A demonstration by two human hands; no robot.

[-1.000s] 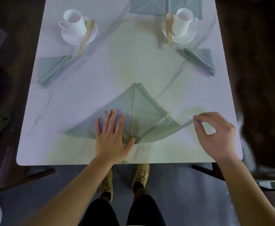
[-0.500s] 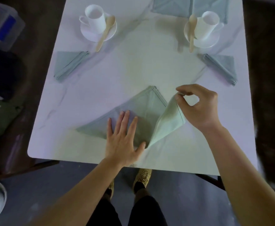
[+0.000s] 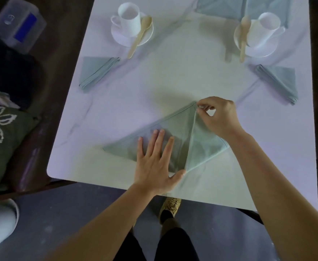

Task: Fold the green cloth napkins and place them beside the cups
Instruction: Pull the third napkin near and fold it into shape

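A green napkin (image 3: 175, 129) folded to a triangle lies near the table's front edge. My left hand (image 3: 155, 164) presses flat on its middle, fingers straight. My right hand (image 3: 218, 115) pinches the napkin's right corner and holds it at the top point, so the right flap lies folded over. Two folded green napkins rest further back: one (image 3: 96, 71) below the left white cup (image 3: 129, 20), one (image 3: 278, 81) below the right white cup (image 3: 263, 28). Each cup stands on a saucer with a wooden spoon.
More green cloth (image 3: 227, 7) lies unfolded at the table's far edge. The white marble table (image 3: 173, 72) has a chair with a patterned cushion (image 3: 1, 140) on its left and a clear plastic box (image 3: 16, 25) on the floor behind it.
My right hand has carried the napkin's right corner up and left, from the table's right side to the top point. My left hand has stayed pressed on the cloth.
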